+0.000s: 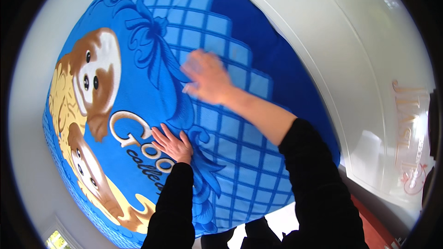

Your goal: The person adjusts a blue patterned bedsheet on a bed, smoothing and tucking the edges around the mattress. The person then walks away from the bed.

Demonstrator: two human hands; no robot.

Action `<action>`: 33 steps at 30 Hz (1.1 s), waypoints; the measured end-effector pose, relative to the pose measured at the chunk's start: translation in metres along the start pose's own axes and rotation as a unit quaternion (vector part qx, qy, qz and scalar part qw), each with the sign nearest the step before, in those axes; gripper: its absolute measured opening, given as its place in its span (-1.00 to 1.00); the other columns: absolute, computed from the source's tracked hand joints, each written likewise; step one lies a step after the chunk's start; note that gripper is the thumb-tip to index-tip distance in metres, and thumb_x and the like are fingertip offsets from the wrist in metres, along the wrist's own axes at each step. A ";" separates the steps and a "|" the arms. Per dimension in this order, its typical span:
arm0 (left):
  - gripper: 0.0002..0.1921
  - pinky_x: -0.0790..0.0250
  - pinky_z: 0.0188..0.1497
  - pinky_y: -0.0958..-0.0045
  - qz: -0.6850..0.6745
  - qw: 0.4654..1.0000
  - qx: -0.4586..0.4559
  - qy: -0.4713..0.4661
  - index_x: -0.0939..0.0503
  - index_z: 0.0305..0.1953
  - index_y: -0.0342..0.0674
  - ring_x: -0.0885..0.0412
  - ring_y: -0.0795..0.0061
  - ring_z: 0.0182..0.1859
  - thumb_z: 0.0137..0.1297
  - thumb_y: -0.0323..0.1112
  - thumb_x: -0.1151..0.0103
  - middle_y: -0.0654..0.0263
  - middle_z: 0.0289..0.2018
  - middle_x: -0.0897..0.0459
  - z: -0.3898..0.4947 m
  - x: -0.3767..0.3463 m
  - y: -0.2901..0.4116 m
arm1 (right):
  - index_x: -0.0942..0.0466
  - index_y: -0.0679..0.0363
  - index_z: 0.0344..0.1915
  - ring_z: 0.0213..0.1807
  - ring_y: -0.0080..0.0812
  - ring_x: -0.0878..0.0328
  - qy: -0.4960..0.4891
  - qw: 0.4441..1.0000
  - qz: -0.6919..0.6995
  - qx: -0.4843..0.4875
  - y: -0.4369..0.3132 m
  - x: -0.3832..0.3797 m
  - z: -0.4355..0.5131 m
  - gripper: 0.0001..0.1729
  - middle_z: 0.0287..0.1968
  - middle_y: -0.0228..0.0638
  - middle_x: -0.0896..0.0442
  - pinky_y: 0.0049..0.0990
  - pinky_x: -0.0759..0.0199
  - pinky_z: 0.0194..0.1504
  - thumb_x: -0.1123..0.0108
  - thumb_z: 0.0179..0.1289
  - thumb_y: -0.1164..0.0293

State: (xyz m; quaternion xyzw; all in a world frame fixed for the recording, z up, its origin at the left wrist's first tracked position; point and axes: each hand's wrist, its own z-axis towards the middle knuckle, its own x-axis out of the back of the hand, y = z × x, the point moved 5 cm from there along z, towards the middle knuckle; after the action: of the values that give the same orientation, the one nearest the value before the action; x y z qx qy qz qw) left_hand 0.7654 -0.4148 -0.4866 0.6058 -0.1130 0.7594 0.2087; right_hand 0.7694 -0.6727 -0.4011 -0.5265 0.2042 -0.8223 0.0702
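A large blue blanket (138,86) with a checked border, scrollwork, lettering and brown-and-white horse-like figures fills the view before me. My left hand (174,147) lies palm down on it over the printed letters, fingers spread. Higher and to the right, my right hand (207,76) is blurred, over the light-blue checks with its fingers apart. I cannot tell whether it touches the cloth. Neither hand grips anything. Black sleeves cover both forearms in part.
A glossy cream panel (353,76) with decorative writing runs along the right. Pale wall (31,110) curves along the left, with a small window (57,240) at the bottom left. A red surface (372,226) shows at the lower right.
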 end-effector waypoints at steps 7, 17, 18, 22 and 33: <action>-0.26 0.33 0.39 -0.20 0.000 1.000 -0.006 0.025 -0.10 0.37 -0.27 0.13 -0.09 0.45 0.25 0.02 0.04 -0.11 0.41 0.06 0.002 0.005 0.003 | -0.22 0.13 0.34 0.46 -0.23 -0.04 -0.019 0.971 -0.175 -0.164 0.198 0.059 -0.061 -0.24 0.41 -0.15 -0.16 -0.33 0.09 0.44 0.01 0.29 -0.08; -0.29 0.31 0.38 -0.19 -0.014 0.999 -0.017 0.042 -0.13 0.36 -0.23 0.11 -0.06 0.45 0.29 0.05 0.08 -0.10 0.40 0.02 -0.002 -0.004 0.010 | -0.37 0.17 0.22 0.41 -0.14 -0.11 -0.103 0.993 0.019 0.057 -0.017 0.021 -0.147 -0.29 0.35 -0.14 -0.25 -0.23 0.11 0.43 -0.13 0.16 -0.03; -0.30 0.31 0.38 -0.20 -0.014 0.998 -0.024 0.052 -0.13 0.37 -0.22 0.11 -0.06 0.44 0.30 0.05 0.08 -0.10 0.39 0.02 -0.002 -0.004 0.002 | -0.37 0.15 0.23 0.42 -0.17 -0.09 -0.107 0.994 -0.012 0.022 -0.003 0.029 -0.153 -0.28 0.37 -0.16 -0.24 -0.25 0.12 0.44 -0.11 0.18 -0.04; -0.29 0.29 0.36 -0.23 -0.001 0.996 -0.033 0.080 -0.14 0.35 -0.23 0.04 -0.10 0.41 0.30 0.08 0.08 -0.14 0.37 -0.03 -0.002 0.001 -0.002 | -0.30 0.16 0.29 0.43 -0.16 -0.08 -0.059 0.970 -0.203 -0.122 0.096 0.101 -0.217 -0.29 0.38 -0.18 -0.23 -0.25 0.12 0.44 -0.03 0.26 -0.03; -0.23 0.34 0.37 -0.23 -0.062 0.990 -0.066 0.108 -0.19 0.32 -0.24 0.06 -0.11 0.42 0.28 0.23 0.13 -0.21 0.34 -0.07 0.011 -0.009 -0.027 | -0.26 0.19 0.29 0.44 -0.11 -0.04 -0.048 0.998 -0.033 0.011 -0.040 0.097 -0.278 -0.29 0.38 -0.07 -0.20 -0.10 0.16 0.42 -0.07 0.24 0.03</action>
State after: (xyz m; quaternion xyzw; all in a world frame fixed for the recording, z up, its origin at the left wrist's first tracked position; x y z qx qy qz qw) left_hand 0.7890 -0.3974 -0.4944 0.5113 -0.1021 0.7967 0.3057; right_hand 0.4830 -0.5956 -0.4044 -0.5711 0.1740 -0.8001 0.0592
